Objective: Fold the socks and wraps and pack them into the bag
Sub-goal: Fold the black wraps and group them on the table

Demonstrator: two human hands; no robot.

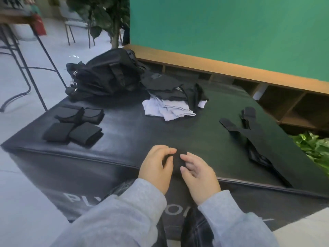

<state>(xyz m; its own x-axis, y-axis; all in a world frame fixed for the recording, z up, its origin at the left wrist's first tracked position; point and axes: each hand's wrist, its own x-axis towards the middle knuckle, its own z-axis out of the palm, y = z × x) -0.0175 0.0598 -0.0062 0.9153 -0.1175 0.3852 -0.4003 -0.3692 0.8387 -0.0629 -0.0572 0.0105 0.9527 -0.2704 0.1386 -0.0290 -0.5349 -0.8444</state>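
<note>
Where the near edge of the black padded tabletop [124, 132] meets the person's grey sleeves [135, 207], both hands work on one small dark piece of cloth [175, 160]. It lies flat on the padding, just inside the seam, and I cannot tell whether it is a sock or a wrap. The left hand [156, 168] has its fingers curled down over the cloth's left side, fingertips pressing into it. The right hand [197, 173] pinches the cloth's right edge between thumb and bent fingers. The two hands are close together, almost touching over the piece.

Further out to the right, a long black wrap [252, 139] stretches unfolded across the padding, its split ends pointing away and its tail running toward the near right edge. Over on the left, well apart from the hands, four folded black bundles [74, 127] sit in two rows of two, each pair side by side and touching.

Beyond the middle of the surface lies a loose heap of socks [170, 102], white ones underneath and toward the front, black ones piled on top and to the right. Just beside that heap, at the far left corner, the black bag [105, 75] slumps on its side with straps and metal clips showing.

Behind it all stand a low wooden shelf unit [267, 90] under a green wall [231, 32], a leafy plant [106, 16] at the back, and metal stool legs [26, 68] on the pale floor to the left
</note>
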